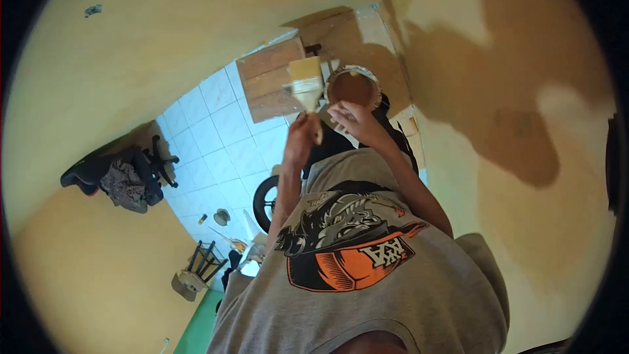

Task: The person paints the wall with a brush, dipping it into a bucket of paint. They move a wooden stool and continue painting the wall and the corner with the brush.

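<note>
My left hand (303,139) is closed around the handle of a wide paintbrush (305,86), its bristles up and coated yellowish. Just right of the brush is a round paint bucket (354,89) with a smeared, pale rim and reddish-brown contents. My right hand (354,121) overlaps the bucket's near rim in this view, its fingers loosely bent and apart, pointing left toward the brush handle. Nothing shows between those fingers.
A wooden tabletop (265,82) lies behind the brush, over white floor tiles (219,121). At the left are a black office chair (128,177) with cloth on it and a wooden stool (193,278). A yellowish wall (511,223) rises close on my right.
</note>
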The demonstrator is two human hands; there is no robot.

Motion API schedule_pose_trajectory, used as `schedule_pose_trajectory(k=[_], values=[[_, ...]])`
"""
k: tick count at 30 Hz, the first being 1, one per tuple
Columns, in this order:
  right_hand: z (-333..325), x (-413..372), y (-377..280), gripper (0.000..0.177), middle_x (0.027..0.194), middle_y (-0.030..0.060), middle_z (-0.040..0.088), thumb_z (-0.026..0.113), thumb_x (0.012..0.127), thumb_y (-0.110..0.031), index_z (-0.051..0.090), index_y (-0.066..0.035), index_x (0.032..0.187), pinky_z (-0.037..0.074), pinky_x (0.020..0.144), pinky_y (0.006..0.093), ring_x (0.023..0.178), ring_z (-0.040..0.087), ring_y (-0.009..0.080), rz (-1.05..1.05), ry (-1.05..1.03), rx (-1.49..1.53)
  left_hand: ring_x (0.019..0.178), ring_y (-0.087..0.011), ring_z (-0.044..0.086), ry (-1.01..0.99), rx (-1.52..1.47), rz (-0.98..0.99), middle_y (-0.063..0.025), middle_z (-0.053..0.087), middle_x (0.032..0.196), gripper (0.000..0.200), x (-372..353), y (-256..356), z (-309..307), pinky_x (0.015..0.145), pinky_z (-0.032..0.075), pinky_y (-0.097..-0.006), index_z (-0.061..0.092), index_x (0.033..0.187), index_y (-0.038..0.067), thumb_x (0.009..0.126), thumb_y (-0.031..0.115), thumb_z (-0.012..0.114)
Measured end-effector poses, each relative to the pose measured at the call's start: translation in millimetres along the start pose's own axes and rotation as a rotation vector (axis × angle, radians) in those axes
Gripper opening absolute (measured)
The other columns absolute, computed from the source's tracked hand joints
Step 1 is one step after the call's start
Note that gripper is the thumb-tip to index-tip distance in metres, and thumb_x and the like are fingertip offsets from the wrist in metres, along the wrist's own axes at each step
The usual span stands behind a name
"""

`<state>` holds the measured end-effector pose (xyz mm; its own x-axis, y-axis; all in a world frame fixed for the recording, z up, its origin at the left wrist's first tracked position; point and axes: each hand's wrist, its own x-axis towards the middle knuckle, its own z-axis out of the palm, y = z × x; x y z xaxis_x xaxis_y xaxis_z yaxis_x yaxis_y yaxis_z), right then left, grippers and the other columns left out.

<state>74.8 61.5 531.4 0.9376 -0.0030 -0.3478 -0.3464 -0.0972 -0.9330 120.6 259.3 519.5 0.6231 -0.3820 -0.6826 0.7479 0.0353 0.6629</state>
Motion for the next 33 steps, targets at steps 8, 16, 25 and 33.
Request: schedule_pose_trajectory(k=[8,16,25,33], values=[[137.5,10.4,18.7,0.034,0.094,0.0148,0.066,0.064,0.094,-0.025,0.054,0.003,0.112,0.052,0.072,0.0326,0.079,0.067,0.0208,0.357,0.704,0.29,0.059,-0.013,0.06,-0.421,0.372,0.002,-0.0058,0.065,0.075,0.017,21.0,29.5,-53.3,0.053,0.048,-0.0262,0.066,0.103,-0.003,0.094,0.009,0.058],[218.8,6.1,-18.2,0.037,0.086,0.0126,0.066,0.064,0.096,-0.03,0.056,0.003,0.112,0.052,0.064,0.0313,0.075,0.065,0.0181,0.398,0.898,0.159,0.052,-0.0129,0.058,-0.459,0.616,0.056,-0.0078,0.062,0.074,0.025,3.5,43.4,-104.6,0.047,0.045,-0.0267,0.068,0.107,-0.003,0.083,0.0,0.064],[238.7,27.7,59.8,0.028,0.09,0.0112,0.066,0.058,0.099,-0.024,0.057,0.003,0.107,0.054,0.061,0.0296,0.07,0.066,0.0165,0.333,1.112,0.514,0.067,-0.0105,0.062,-0.666,0.92,-0.003,-0.0067,0.068,0.1,0.04,38.7,43.7,-93.8,0.052,0.044,-0.0222,0.064,0.124,0.004,0.085,0.008,0.07],[180.8,51.3,85.1,0.025,0.074,0.0062,0.064,0.058,0.098,-0.024,0.058,0.001,0.091,0.054,0.055,0.0283,0.058,0.064,0.0155,0.428,1.01,0.788,0.084,-0.0118,0.064,-0.669,1.171,-0.123,-0.0073,0.067,0.106,0.038,126.1,87.2,-115.3,0.069,0.054,-0.0267,0.062,0.128,0.007,0.09,0.012,0.066]])
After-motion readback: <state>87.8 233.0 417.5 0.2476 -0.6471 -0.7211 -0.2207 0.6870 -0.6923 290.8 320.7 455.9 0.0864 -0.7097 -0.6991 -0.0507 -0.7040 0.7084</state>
